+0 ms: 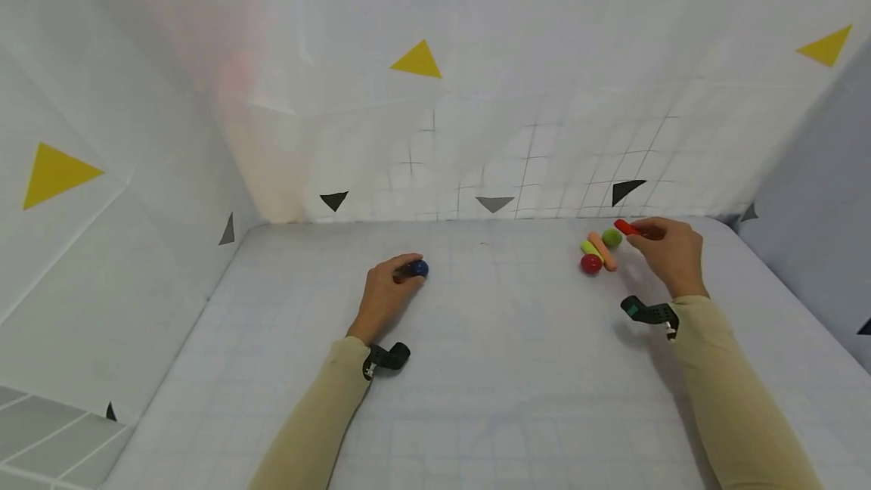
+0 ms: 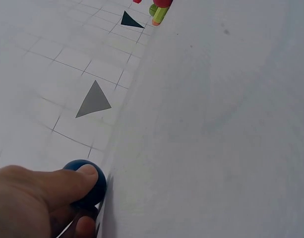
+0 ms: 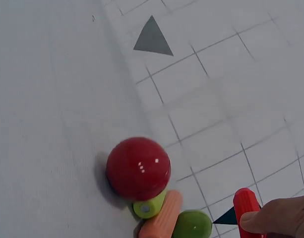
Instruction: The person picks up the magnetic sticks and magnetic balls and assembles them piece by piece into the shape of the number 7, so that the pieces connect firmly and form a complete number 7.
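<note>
My left hand [image 1: 382,295] pinches a dark blue ball [image 1: 417,269] on the white gridded table [image 1: 503,369]; in the left wrist view the thumb curls over the blue ball [image 2: 87,183]. My right hand [image 1: 668,249] holds a red stick [image 1: 627,227] just above the table at the far right. Left of it lie a red ball [image 1: 590,264], an orange stick [image 1: 602,250], a yellow-green stick [image 1: 590,249] and a green ball [image 1: 612,237]. The right wrist view shows the red ball [image 3: 138,168], the orange stick [image 3: 160,221], the green ball [image 3: 192,224] and the held red stick [image 3: 247,211].
White gridded walls with yellow, black and grey triangles [image 1: 416,60] enclose the table at the back and left. A grey wall [image 1: 816,203] stands at the right. Black wrist camera mounts [image 1: 388,358] sit on both sleeves.
</note>
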The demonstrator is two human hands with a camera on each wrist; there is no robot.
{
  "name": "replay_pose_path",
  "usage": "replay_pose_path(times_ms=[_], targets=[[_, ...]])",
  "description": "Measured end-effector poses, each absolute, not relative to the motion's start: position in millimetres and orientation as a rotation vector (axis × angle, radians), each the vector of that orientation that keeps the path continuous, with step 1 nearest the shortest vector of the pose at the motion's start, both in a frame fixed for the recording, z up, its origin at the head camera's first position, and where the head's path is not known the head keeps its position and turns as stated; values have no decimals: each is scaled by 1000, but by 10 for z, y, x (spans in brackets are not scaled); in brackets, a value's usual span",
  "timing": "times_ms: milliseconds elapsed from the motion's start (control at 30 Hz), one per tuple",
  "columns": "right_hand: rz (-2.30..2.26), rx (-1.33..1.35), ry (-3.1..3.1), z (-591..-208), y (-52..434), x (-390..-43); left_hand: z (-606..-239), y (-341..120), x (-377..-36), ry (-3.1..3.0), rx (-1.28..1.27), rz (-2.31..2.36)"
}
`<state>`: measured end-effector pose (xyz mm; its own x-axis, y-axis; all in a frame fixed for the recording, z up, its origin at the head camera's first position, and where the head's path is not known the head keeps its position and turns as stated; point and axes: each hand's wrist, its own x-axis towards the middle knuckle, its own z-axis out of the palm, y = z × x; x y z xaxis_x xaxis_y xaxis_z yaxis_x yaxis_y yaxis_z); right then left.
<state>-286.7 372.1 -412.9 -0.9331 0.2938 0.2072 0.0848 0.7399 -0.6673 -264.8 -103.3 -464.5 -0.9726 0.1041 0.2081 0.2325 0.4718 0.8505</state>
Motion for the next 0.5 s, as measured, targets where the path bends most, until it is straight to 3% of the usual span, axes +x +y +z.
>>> replay_pose_path(times_ms=[500], targets=[[1059,-153,-2618,-3902,3394,-2793,-4637,-1023,-2642,-2592,-259,-1509]])
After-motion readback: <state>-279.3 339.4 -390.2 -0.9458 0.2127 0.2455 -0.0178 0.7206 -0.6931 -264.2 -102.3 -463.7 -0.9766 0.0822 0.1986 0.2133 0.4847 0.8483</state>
